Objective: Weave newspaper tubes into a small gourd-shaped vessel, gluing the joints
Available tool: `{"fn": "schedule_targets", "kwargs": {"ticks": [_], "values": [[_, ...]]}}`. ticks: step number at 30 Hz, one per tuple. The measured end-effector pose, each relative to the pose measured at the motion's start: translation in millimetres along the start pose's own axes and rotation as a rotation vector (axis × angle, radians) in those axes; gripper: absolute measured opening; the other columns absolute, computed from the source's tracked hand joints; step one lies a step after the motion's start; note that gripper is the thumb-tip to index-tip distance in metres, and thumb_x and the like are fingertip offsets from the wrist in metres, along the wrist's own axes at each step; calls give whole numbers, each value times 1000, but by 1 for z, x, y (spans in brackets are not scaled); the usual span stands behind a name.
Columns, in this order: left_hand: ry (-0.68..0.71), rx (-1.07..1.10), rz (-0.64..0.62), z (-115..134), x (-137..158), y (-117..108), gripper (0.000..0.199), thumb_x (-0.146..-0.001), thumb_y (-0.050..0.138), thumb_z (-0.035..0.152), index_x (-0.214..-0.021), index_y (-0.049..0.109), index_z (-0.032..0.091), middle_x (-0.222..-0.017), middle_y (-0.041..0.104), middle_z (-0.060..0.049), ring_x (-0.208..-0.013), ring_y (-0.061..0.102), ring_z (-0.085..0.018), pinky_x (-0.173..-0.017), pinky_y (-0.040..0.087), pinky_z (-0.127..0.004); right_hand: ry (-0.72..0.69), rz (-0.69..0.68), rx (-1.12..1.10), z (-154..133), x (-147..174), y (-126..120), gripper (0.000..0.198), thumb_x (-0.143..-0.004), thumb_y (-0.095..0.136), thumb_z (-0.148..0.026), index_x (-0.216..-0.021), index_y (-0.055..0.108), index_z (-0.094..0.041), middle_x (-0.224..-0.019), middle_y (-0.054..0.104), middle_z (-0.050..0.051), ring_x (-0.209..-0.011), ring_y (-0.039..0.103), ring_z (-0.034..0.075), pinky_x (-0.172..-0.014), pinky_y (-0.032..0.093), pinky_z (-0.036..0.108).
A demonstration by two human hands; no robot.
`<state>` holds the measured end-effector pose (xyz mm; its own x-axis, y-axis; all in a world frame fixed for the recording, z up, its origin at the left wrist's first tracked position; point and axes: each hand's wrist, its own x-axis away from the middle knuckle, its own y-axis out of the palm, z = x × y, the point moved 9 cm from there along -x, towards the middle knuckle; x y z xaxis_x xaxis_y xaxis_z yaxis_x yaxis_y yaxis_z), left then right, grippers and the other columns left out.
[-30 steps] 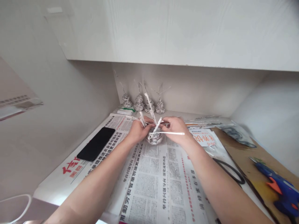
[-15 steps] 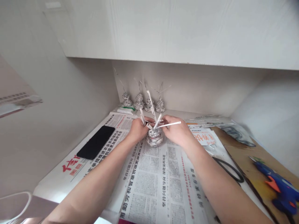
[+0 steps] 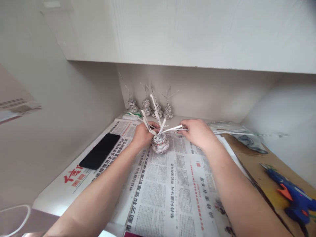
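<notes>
A small round vessel woven from rolled newspaper strips (image 3: 160, 145) stands upright on spread newspaper, several loose white strip ends fanning up from its top. My left hand (image 3: 145, 134) is closed at its left rim, fingers curled behind the upright ends; the fingertips are partly hidden. To the right and apart from the vessel, my right hand (image 3: 198, 132) pinches a paper strip (image 3: 182, 129) that reaches out from the vessel's top. Beyond this hand a long thin strip stretches right, blurred at its far end.
Several woven paper gourds (image 3: 146, 108) line the back wall. A black phone (image 3: 100, 150) lies left on the newspaper (image 3: 158, 191). Cardboard (image 3: 243, 161) at right carries a blue glue gun (image 3: 287, 187) and a clear plastic bag (image 3: 249, 143). A low overhead panel (image 3: 187, 36) overhangs the back.
My right hand has moved right, away from the vessel, drawing the paper strip out sideways. My left hand stays at the vessel's rim. The view has shifted slightly.
</notes>
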<state>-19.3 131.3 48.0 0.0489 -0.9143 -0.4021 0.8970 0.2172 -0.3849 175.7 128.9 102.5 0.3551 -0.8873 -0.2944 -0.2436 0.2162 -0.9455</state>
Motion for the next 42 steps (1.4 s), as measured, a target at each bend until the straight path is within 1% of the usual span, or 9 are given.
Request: {"fn": "schedule_targets", "kwargs": {"ticks": [6,12,17,20,23,27,34,38,42], "values": [[-70,56,-52,-5,2,8,14,-67,68,23,-79,71,15,-70,71,-3,-63,64,-17,-61,50,-26,14,-102,-95,12,-1,6,22,-73,75,-34,-94,72,-27,-82,72,3,-70,62,20,-59,38,29],[-79,66,-66,-4,3,9,16,-67,69,27,-77,70,14,-69,70,-3,-61,62,-16,-57,48,-25,88,-180,122,33,-6,27,22,-75,72,-22,-97,72,-23,-86,73,10,-85,65,28,-74,39,36],[-88,112,-93,-7,3,12,16,-67,70,28,-76,69,15,-64,67,-1,-56,59,-14,-55,47,-24,-116,-68,-134,-9,-5,22,25,-75,74,-25,-100,71,-25,-90,73,5,-86,65,23,-77,42,34],[-85,120,-87,-7,3,11,17,-66,71,29,-77,69,15,-62,66,-1,-54,58,-14,-54,47,-24,-249,33,-164,-37,-2,18,18,-78,70,-21,-95,71,-21,-90,73,6,-90,64,23,-82,41,35],[-80,127,-84,-4,3,11,20,-66,73,31,-77,69,15,-60,65,-1,-53,57,-14,-54,47,-25,-289,92,-200,-46,-1,20,15,-80,66,-17,-94,71,-21,-92,73,6,-92,63,23,-85,40,36],[-69,115,-84,1,5,10,21,-66,74,34,-75,69,15,-61,66,-1,-53,56,-14,-54,47,-25,-312,77,-320,-47,-1,23,22,-81,62,-11,-98,71,-22,-98,73,4,-92,63,19,-85,41,32],[-63,79,-91,-1,4,11,18,-67,72,31,-76,69,15,-63,67,-2,-55,57,-14,-54,46,-24,-219,57,-314,-39,-3,27,15,-81,64,-17,-92,72,-20,-91,72,6,-87,64,20,-77,45,30],[-39,66,-107,0,4,13,10,-67,66,22,-74,68,16,-65,67,-2,-58,59,-14,-55,45,-24,-131,10,-442,-31,-5,35,13,-79,64,-16,-89,71,-20,-83,73,4,-76,65,17,-69,45,26],[-3,41,-121,6,5,15,11,-67,63,21,-74,69,16,-67,68,-3,-61,61,-16,-57,45,-25,0,-10,-556,-19,-6,43,8,-74,69,-20,-81,73,-21,-74,72,0,-67,62,14,-62,42,24]]}}
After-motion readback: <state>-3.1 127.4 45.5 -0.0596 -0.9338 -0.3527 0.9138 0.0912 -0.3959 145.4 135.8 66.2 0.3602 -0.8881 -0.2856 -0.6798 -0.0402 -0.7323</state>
